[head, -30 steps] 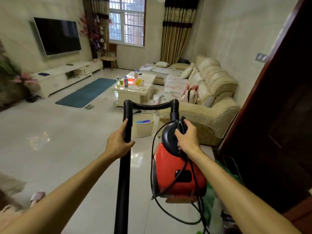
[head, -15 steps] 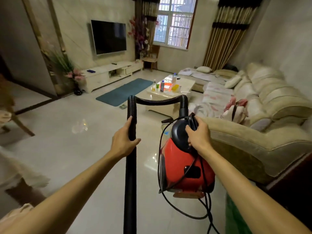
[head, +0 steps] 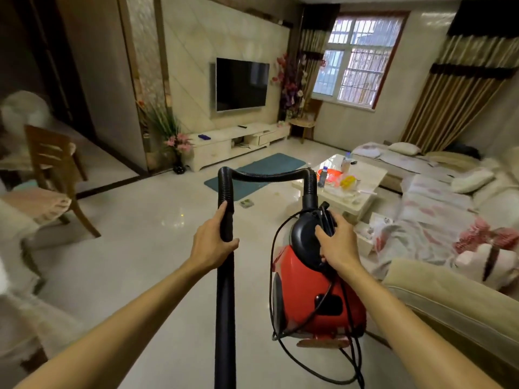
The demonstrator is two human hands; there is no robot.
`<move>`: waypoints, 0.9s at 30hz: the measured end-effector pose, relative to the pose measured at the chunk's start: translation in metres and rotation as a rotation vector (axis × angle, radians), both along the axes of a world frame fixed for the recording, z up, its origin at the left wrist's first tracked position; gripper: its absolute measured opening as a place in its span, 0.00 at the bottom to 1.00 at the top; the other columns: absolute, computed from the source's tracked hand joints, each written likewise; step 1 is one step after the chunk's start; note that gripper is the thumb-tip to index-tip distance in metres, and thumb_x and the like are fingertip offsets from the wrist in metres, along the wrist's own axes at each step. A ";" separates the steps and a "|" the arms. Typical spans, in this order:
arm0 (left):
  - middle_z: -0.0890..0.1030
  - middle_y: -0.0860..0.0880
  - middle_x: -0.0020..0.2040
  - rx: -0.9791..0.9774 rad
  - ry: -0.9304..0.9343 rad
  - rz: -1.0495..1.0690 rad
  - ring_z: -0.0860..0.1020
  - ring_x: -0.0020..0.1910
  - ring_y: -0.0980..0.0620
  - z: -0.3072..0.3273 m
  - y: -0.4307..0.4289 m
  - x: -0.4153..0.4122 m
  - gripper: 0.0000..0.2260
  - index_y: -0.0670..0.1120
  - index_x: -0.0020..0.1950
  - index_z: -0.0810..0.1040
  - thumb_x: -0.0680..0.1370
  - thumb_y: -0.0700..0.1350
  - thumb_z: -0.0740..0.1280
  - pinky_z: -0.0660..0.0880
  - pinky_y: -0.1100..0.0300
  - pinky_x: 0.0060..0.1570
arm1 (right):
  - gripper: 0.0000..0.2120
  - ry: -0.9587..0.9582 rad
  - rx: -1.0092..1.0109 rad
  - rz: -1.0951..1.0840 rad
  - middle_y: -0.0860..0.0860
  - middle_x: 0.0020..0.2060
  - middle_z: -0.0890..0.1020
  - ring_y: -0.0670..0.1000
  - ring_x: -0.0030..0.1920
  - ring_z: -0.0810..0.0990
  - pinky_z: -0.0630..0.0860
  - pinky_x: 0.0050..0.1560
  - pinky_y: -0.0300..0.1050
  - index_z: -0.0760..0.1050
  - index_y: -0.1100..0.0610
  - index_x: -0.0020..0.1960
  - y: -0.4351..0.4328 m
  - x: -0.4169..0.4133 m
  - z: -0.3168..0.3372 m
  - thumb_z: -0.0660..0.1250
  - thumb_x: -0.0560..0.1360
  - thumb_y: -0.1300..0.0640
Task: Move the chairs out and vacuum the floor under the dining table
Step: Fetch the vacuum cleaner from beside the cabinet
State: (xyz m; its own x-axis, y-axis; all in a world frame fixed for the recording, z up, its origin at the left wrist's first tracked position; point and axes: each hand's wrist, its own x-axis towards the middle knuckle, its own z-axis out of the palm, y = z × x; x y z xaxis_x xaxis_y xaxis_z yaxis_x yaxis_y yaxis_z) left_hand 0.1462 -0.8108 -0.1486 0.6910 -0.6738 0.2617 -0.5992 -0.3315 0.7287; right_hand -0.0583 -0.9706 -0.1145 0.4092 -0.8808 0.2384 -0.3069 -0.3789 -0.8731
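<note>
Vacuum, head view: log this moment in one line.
left hand: grips black wand | right hand: holds red vacuum by its top | wooden chair: at left, untouched

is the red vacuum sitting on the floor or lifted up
Lifted, it seems: the right hand grips the black top handle of the red vacuum cleaner, and its power cord dangles in loops below.

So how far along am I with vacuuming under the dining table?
Barely started. Done: only fetching the red canister vacuum, held by its black top handle in your right hand. In hand: your left hand grips the black rigid tube. Left: moving chairs, like the brown wooden chair at the left, then all vacuuming.
</note>
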 end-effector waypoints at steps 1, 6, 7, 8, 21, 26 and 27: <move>0.78 0.44 0.62 -0.004 0.001 0.020 0.78 0.54 0.46 0.001 -0.007 0.015 0.44 0.52 0.81 0.53 0.72 0.42 0.76 0.80 0.49 0.53 | 0.13 0.002 0.003 0.012 0.54 0.39 0.79 0.49 0.23 0.75 0.70 0.20 0.38 0.73 0.56 0.63 -0.012 0.018 0.000 0.64 0.79 0.63; 0.75 0.45 0.66 -0.027 -0.002 0.103 0.77 0.59 0.46 -0.001 -0.043 0.094 0.43 0.52 0.81 0.53 0.73 0.41 0.75 0.79 0.48 0.57 | 0.15 -0.005 0.032 0.093 0.56 0.36 0.78 0.47 0.18 0.73 0.69 0.19 0.39 0.72 0.58 0.64 -0.076 0.116 -0.005 0.65 0.78 0.62; 0.75 0.45 0.66 -0.029 -0.001 0.121 0.77 0.59 0.45 -0.003 -0.051 0.112 0.43 0.52 0.81 0.53 0.73 0.41 0.75 0.79 0.48 0.58 | 0.15 -0.005 0.033 0.111 0.56 0.37 0.79 0.47 0.18 0.73 0.69 0.19 0.39 0.72 0.58 0.65 -0.088 0.137 -0.006 0.65 0.78 0.62; 0.75 0.44 0.66 -0.030 -0.004 0.143 0.77 0.59 0.45 -0.004 -0.059 0.131 0.43 0.53 0.81 0.53 0.73 0.41 0.75 0.79 0.47 0.58 | 0.15 -0.005 0.031 0.133 0.57 0.38 0.80 0.47 0.19 0.73 0.69 0.19 0.40 0.72 0.59 0.65 -0.099 0.158 -0.007 0.65 0.78 0.62; 0.75 0.45 0.66 -0.071 -0.054 0.455 0.76 0.61 0.46 -0.002 -0.116 0.367 0.44 0.53 0.81 0.52 0.72 0.44 0.75 0.77 0.49 0.60 | 0.21 -0.009 -0.026 0.480 0.53 0.49 0.82 0.49 0.38 0.78 0.72 0.32 0.31 0.72 0.57 0.68 -0.194 0.451 -0.010 0.67 0.76 0.64; 0.75 0.47 0.69 -0.098 -0.090 0.554 0.76 0.62 0.49 -0.005 -0.112 0.455 0.43 0.51 0.80 0.54 0.72 0.42 0.76 0.75 0.54 0.60 | 0.20 -0.011 -0.009 0.554 0.54 0.47 0.81 0.44 0.38 0.78 0.73 0.31 0.28 0.73 0.58 0.68 -0.200 0.565 -0.009 0.67 0.76 0.66; 0.75 0.47 0.69 -0.094 -0.101 0.571 0.76 0.63 0.49 -0.006 -0.112 0.476 0.44 0.51 0.80 0.54 0.71 0.42 0.76 0.74 0.56 0.60 | 0.19 -0.016 -0.003 0.576 0.56 0.47 0.81 0.49 0.41 0.80 0.74 0.33 0.29 0.74 0.59 0.66 -0.200 0.589 -0.011 0.67 0.76 0.67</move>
